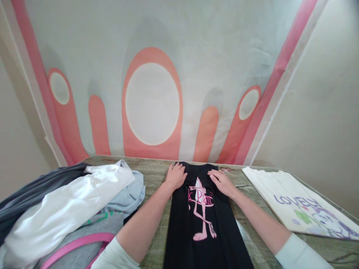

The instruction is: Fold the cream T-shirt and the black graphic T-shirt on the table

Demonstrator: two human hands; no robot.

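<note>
A black T-shirt [182,231] with a pink cartoon figure printed on it lies lengthwise in front of me, its sides tucked under into a long narrow shape. My left hand [176,176] rests on its upper left edge near the neckline, fingers spread and flat. On the upper right edge lies my right hand [223,182], fingers stretched out over the fabric. Both palms face down, and neither hand grips the cloth. The shirt's lower end runs out of view at the bottom.
On the left is a heap of clothes: a white garment [73,201], a light blue one [127,192], a dark one [45,183] and a grey one with a pink band [81,243]. A folded cream shirt [283,186] lies right on the wooden table [155,172]. A printed backdrop [224,48] stands behind.
</note>
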